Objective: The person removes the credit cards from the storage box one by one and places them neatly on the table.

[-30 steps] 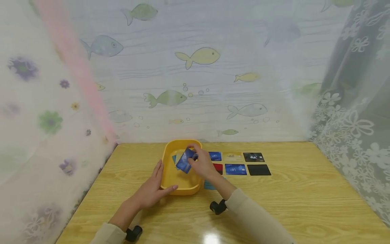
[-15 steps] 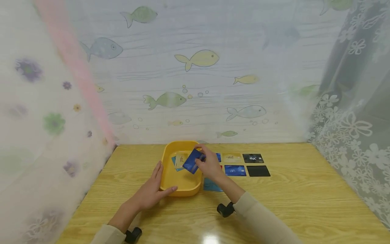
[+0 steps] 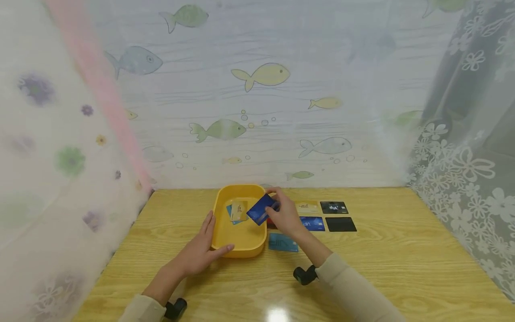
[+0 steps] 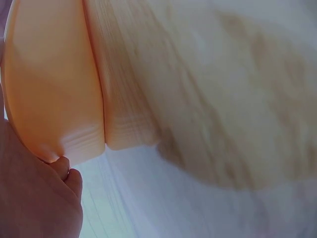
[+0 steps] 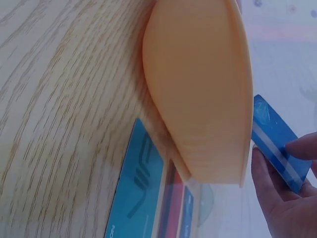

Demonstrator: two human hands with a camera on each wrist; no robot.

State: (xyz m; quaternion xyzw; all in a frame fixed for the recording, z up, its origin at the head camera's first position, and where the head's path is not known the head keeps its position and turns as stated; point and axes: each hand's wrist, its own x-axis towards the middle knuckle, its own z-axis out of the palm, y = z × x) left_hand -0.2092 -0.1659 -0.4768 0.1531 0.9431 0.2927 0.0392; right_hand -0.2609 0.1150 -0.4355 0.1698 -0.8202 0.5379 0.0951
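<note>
In the head view, my right hand (image 3: 284, 216) pinches a dark blue card (image 3: 260, 209) between thumb and fingers, tilted above the right rim of a yellow plastic tray (image 3: 241, 253). The right wrist view shows this blue card (image 5: 280, 144) with a pale stripe, held beside the tray wall (image 5: 200, 84). My left hand (image 3: 198, 250) rests on the tray's near left corner, fingers straight along the side and thumb at the near rim. Inside the tray, a gold card (image 3: 239, 210) lies over a light blue one (image 3: 230, 212).
Right of the tray, cards lie in rows: a gold card (image 3: 307, 207), a black VIP card (image 3: 334, 207), a blue VIP card (image 3: 313, 223), a plain black card (image 3: 341, 224) and a teal card (image 3: 283, 242). My right hand partly covers a red card (image 3: 271, 224). A fish-patterned curtain (image 3: 257, 116) hangs behind.
My right hand has moved rightward with the blue card, from over the cards in the tray to its right rim. The gold card in the tray is now uncovered. My left hand stays put.
</note>
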